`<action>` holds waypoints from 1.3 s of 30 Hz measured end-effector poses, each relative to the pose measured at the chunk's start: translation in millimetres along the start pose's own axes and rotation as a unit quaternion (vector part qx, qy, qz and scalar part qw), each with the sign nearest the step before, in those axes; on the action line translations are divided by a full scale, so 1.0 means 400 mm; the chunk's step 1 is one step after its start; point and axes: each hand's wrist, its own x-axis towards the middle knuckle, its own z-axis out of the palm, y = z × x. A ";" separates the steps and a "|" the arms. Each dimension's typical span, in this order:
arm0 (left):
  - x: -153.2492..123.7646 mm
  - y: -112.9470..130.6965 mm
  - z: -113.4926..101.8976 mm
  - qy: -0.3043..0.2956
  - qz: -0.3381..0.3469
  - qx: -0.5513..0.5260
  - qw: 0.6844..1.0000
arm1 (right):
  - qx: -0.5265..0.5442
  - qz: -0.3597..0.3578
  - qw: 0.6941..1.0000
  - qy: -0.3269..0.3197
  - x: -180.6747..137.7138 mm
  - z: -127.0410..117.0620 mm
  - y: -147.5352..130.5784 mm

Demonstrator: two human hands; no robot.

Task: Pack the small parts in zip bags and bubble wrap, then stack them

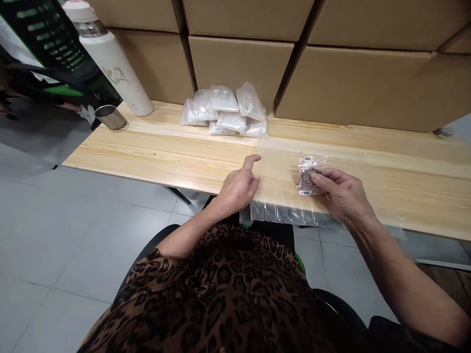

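Between the thumb and fingers of my right hand [344, 191] is a small clear packet [306, 185] with something brownish inside; its exact kind I cannot make out. The packet is over the table, above a thin clear plastic sheet [275, 169]. My left hand [237, 190] rests by the sheet's left side, index finger stretched out and apart from the thumb, the other fingers curled under and partly hidden. No object shows in it. Along the table's front edge, clear plastic bags [285, 214] lie in an overlapping row and hang partly over the edge.
Filled clear bags [224, 110] are piled at the back of the wooden table [165, 152]. A white bottle [117, 68] and a metal cup [110, 117] stand at the left end. Cardboard boxes [239, 63] form a wall behind. A person's hand [73, 107] shows far left.
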 end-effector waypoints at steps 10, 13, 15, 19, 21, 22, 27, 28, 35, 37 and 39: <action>0.000 0.026 -0.033 0.019 -0.103 0.183 0.978 | -0.091 0.034 0.995 0.018 0.094 0.113 -0.100; 0.019 0.042 -0.038 -0.007 -0.126 0.204 0.971 | -0.143 0.052 0.988 0.039 0.117 0.144 -0.099; 0.028 0.050 -0.040 -0.022 -0.131 0.214 0.968 | -0.186 0.051 0.980 0.056 0.132 0.145 -0.086; 0.041 0.055 -0.038 -0.033 -0.139 0.221 0.965 | -0.318 -0.016 0.947 0.042 0.167 0.113 -0.055; 0.046 0.052 -0.036 -0.032 -0.140 0.222 0.964 | -0.391 -0.073 0.917 0.021 0.177 0.097 -0.044; 0.047 0.050 -0.035 -0.031 -0.141 0.222 0.964 | -0.418 -0.093 0.904 0.016 0.179 0.092 -0.041; 0.053 0.045 -0.031 -0.028 -0.142 0.222 0.964 | -0.452 -0.157 0.877 0.041 0.157 0.100 -0.035; 0.055 0.044 -0.031 -0.027 -0.143 0.223 0.964 | -0.449 -0.162 0.878 0.042 0.151 0.104 -0.033; 0.073 0.034 -0.024 -0.028 -0.126 0.236 0.963 | -0.421 -0.163 0.892 0.032 0.158 0.108 -0.014; 0.075 0.029 -0.025 -0.019 -0.118 0.223 0.967 | -0.418 -0.166 0.893 0.025 0.164 0.107 -0.016; 0.077 0.026 -0.027 -0.003 -0.108 0.190 0.976 | -0.414 -0.164 0.895 0.025 0.166 0.108 -0.021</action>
